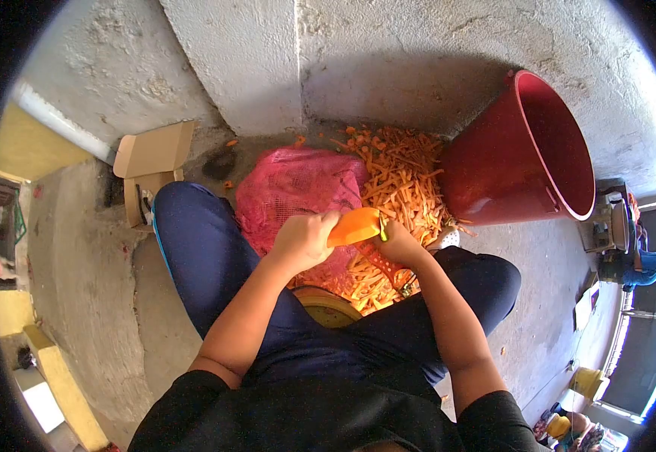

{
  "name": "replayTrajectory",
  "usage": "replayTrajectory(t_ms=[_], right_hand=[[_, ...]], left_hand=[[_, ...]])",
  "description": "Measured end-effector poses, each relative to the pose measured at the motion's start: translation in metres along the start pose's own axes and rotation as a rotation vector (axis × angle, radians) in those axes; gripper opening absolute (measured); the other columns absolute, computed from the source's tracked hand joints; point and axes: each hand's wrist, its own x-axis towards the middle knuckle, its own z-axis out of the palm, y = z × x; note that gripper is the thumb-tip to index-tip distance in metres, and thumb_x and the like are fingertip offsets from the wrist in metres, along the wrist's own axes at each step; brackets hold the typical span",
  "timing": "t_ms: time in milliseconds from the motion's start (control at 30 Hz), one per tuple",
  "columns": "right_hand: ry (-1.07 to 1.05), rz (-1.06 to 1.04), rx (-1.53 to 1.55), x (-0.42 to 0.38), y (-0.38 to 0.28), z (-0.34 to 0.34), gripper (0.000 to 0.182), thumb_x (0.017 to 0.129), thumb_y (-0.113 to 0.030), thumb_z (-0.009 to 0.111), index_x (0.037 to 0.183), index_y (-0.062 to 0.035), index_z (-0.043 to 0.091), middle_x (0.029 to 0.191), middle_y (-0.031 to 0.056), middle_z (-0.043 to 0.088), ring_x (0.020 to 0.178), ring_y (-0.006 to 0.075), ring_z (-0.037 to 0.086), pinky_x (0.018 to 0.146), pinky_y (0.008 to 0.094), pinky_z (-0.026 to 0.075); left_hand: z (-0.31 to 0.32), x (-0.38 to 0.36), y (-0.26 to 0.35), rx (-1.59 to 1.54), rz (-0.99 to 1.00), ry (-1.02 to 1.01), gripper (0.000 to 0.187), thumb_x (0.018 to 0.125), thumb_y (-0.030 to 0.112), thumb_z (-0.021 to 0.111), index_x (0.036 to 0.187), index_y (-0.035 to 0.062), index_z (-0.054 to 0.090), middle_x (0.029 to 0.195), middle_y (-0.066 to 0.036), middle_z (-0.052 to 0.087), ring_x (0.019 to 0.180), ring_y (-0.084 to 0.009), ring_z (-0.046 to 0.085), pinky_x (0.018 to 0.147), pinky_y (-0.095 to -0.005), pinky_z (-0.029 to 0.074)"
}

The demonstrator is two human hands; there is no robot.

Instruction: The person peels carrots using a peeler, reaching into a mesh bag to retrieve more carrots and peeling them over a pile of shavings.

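My left hand (305,242) is closed around the thick end of a bright orange carrot (353,228), which is held above my lap. My right hand (402,245) grips a peeler (383,226) with a yellow-green part showing at the carrot's right end. Most of the peeler is hidden by my fingers. Beneath and beyond my hands lies a pink mesh sack (290,181). Orange peelings (403,169) are heaped to its right and also below my hands. Between my legs, the rim of a yellow round container (328,307) shows.
A large red bucket (479,173) leans on its side at the right, by the rough wall (388,83). An open cardboard box (156,154) stands left of my knee. Far right, a person in blue (646,267) is near some furniture.
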Motion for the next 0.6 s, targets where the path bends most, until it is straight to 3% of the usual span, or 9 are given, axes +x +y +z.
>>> replayTrajectory(t_ms=[100,200,300,367,400,433,500,533,600], right_hand=[[-0.001,-0.072,0.09,-0.001,0.001,-0.002,0.019,0.067,-0.016,0.053,0.079,-0.0013,0.056,0.075,0.0205,0.058,0.075,0.0356,0.055,0.067,0.0385,0.043],[-0.043,-0.077,0.085,0.004,0.011,-0.002,0.019,0.067,-0.015,0.051,0.079,-0.0019,0.057,0.077,0.0201,0.058,0.076,0.0338,0.056,0.068,0.0371,0.044],[-0.024,-0.052,-0.071,0.001,0.0,-0.007,0.018,0.07,-0.016,0.051,0.079,-0.0009,0.056,0.076,0.0196,0.058,0.073,0.0339,0.056,0.067,0.0379,0.043],[-0.034,0.027,-0.222,0.025,0.031,0.007,0.019,0.072,-0.018,0.051,0.077,-0.0002,0.056,0.073,0.0186,0.058,0.069,0.0342,0.055,0.065,0.0385,0.043],[-0.039,0.064,-0.296,0.036,0.045,0.016,0.02,0.074,-0.019,0.051,0.076,0.0001,0.056,0.071,0.0181,0.058,0.067,0.0343,0.054,0.064,0.0388,0.043],[0.004,0.029,-0.096,0.037,0.05,0.023,0.021,0.074,-0.02,0.051,0.076,0.0002,0.056,0.071,0.0174,0.059,0.066,0.0339,0.054,0.062,0.039,0.043],[0.092,-0.038,0.303,0.037,0.056,0.034,0.023,0.075,-0.022,0.051,0.075,0.0005,0.055,0.07,0.016,0.059,0.064,0.0329,0.054,0.06,0.0392,0.042],[0.082,-0.15,0.107,0.036,0.047,0.027,0.023,0.075,-0.022,0.052,0.082,-0.0012,0.056,0.075,0.0151,0.06,0.067,0.0302,0.056,0.06,0.0369,0.043],[-0.124,-0.225,0.017,0.035,0.055,0.026,0.023,0.074,-0.021,0.052,0.086,-0.0023,0.056,0.079,0.0157,0.06,0.07,0.0297,0.057,0.062,0.0367,0.043]], left_hand=[[0.006,-0.001,-0.005,-0.222,0.145,-0.052,0.025,0.063,0.011,0.06,0.085,0.0064,0.051,0.064,-0.015,0.056,0.06,-0.0324,0.056,0.053,-0.0401,0.044],[0.01,-0.001,-0.005,-0.306,0.067,-0.122,0.024,0.064,0.012,0.06,0.085,0.007,0.052,0.064,-0.014,0.057,0.063,-0.0312,0.057,0.055,-0.0395,0.045],[0.003,0.0,0.002,0.07,0.004,-0.084,0.022,0.063,0.013,0.059,0.084,0.0095,0.054,0.066,-0.011,0.057,0.066,-0.028,0.058,0.056,-0.0374,0.046],[0.011,-0.002,0.017,0.008,0.482,-0.047,0.034,0.058,0.01,0.06,0.092,0.0127,0.054,0.072,-0.007,0.059,0.069,-0.0243,0.058,0.058,-0.0353,0.045],[0.033,-0.005,0.028,-0.116,0.62,-0.025,0.037,0.058,0.011,0.059,0.094,0.0162,0.054,0.072,-0.004,0.058,0.068,-0.0214,0.058,0.06,-0.0342,0.046],[0.038,-0.009,0.038,-0.157,0.56,-0.129,0.037,0.057,0.012,0.06,0.093,0.0165,0.054,0.072,-0.004,0.057,0.07,-0.0229,0.057,0.062,-0.0342,0.046],[0.03,-0.005,0.033,-0.185,0.325,-0.114,0.037,0.057,0.014,0.063,0.093,0.0133,0.053,0.075,-0.008,0.058,0.072,-0.0257,0.057,0.063,-0.0351,0.046],[0.024,-0.002,0.028,-0.198,0.231,-0.122,0.037,0.058,0.013,0.063,0.093,0.012,0.053,0.076,-0.009,0.058,0.073,-0.0269,0.057,0.063,-0.0351,0.045],[0.012,0.006,0.016,-0.211,0.039,-0.131,0.036,0.059,0.012,0.064,0.093,0.0094,0.052,0.078,-0.012,0.058,0.074,-0.0293,0.057,0.063,-0.0353,0.045]])
